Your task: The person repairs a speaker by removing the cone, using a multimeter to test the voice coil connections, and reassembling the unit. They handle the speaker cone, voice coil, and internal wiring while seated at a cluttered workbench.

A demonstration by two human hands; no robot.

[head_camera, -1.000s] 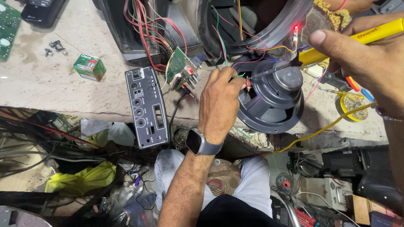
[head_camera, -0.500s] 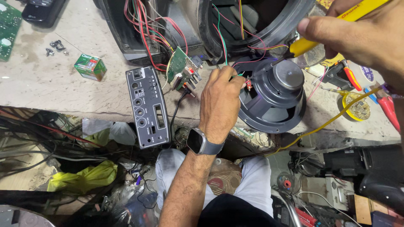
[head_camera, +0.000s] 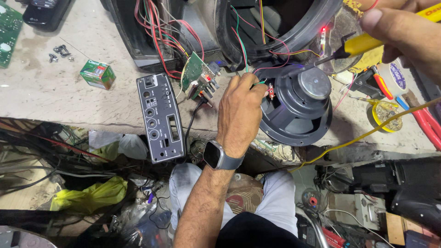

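Note:
A black loudspeaker driver (head_camera: pixel 301 108) lies magnet-up at the bench edge, below an open speaker cabinet (head_camera: pixel 275 23). My left hand (head_camera: pixel 241 112), with a dark watch on the wrist, pinches thin wires at the driver's terminal (head_camera: pixel 270 90). My right hand (head_camera: pixel 404 32) at the top right grips a yellow-handled soldering iron (head_camera: pixel 363 43), whose tip hangs above the driver's magnet. A black control panel (head_camera: pixel 161 117) and a small green circuit board (head_camera: pixel 195 73) lie left of my left hand, joined to red wires (head_camera: pixel 156 27).
A small green box (head_camera: pixel 97 73) and loose screws (head_camera: pixel 59 51) lie on the bench at left. A yellow tin of flux (head_camera: pixel 387 115), red-handled pliers (head_camera: pixel 425 119) and a tape roll (head_camera: pixel 396 76) sit at right. Cables, bags and clutter fill the floor below the bench.
My right hand has lifted the soldering iron up and to the right, away from the driver's terminal. My left hand stays on the wires.

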